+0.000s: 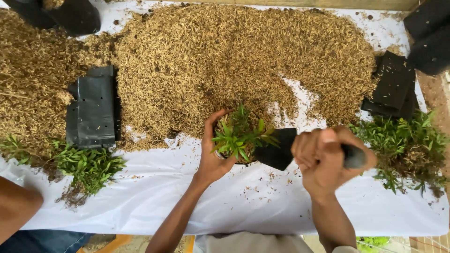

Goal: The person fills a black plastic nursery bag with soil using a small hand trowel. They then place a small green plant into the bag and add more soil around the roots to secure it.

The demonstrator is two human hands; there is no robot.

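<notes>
My left hand point(212, 157) curls around a small filled bag holding a green seedling point(238, 135) at the near edge of a large heap of brown husk point(225, 61). My right hand point(328, 159) is closed on the dark handle of a black scoop point(277, 149), whose blade rests against the right side of the seedling bag. The bag itself is mostly hidden by leaves and my fingers.
A white sheet point(243, 201) covers the table. Flat black bags lie at left point(92, 108) and in a stack at right point(393, 86). Loose seedlings lie at left point(86, 165) and right point(408, 147). Another person's arm point(16, 206) shows at lower left.
</notes>
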